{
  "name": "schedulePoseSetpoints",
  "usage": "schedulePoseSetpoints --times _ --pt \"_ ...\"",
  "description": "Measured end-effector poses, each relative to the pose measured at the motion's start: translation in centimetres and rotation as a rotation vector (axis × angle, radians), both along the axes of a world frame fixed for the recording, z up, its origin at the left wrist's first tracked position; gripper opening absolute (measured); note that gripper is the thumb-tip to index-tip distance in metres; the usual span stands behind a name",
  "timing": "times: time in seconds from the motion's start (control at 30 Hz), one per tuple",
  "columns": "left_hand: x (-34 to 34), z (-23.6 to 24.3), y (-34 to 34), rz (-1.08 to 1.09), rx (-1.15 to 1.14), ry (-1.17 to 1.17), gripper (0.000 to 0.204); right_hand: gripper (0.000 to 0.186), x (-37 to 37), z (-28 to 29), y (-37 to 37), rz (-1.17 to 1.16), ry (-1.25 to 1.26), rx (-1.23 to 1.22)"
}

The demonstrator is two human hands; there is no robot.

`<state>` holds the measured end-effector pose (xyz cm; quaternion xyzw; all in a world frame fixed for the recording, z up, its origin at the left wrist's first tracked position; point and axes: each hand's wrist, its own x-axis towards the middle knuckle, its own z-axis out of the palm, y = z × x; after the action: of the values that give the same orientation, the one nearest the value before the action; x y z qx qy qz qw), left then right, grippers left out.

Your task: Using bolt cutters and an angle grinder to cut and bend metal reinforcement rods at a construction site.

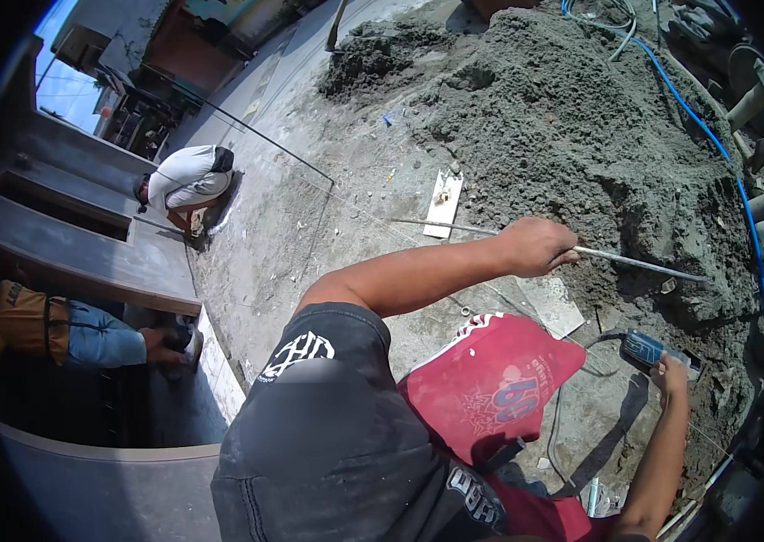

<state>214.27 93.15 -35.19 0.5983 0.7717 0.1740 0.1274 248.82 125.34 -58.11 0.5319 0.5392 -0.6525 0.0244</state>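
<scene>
My left hand (540, 247) is closed around a thin metal rod (639, 263). The rod runs across the view, one end over the bare ground and the other against the sand pile. Lower right, my right hand (669, 375) grips a corded power tool (646, 349) with a blue-grey body, held low beside the sand. Its exact kind cannot be made out. A dark cord (555, 425) loops from it over the ground. Between my arms lie my red shorts (499, 388), and a pale flat board (552, 305) rests just beyond them.
A large grey sand pile (535, 108) fills the upper right, bordered by a blue hose (703, 131). A white board (443, 204) lies on the ground. At left, one person (190, 181) bends over beside a concrete wall (56, 212); another person (84, 332) works in an opening.
</scene>
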Motion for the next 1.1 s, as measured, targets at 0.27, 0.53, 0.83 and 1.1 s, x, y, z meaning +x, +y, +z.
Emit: schedulePoseSetpoints --times 0.27,0.53,0.83,1.1 --pt "-2.8 -8.5 -6.0 0.162 -0.157 -0.169 0.033 0.052 -6.6 -4.9 -2.8 -0.815 -0.088 -0.231" --pt "-0.6 -8.9 -14.0 0.343 -0.237 -0.316 0.037 0.055 -7.9 -9.0 -2.2 -0.791 -0.157 -0.292" --pt "4.8 -9.4 -25.2 0.616 -0.294 -0.426 0.038 0.056 -10.8 -9.7 -1.7 -0.796 -0.212 -0.326" --pt "2.1 1.6 -30.5 1.014 0.287 -0.064 0.057 0.056 -10.3 -9.1 -1.1 -0.863 -0.227 -0.379"
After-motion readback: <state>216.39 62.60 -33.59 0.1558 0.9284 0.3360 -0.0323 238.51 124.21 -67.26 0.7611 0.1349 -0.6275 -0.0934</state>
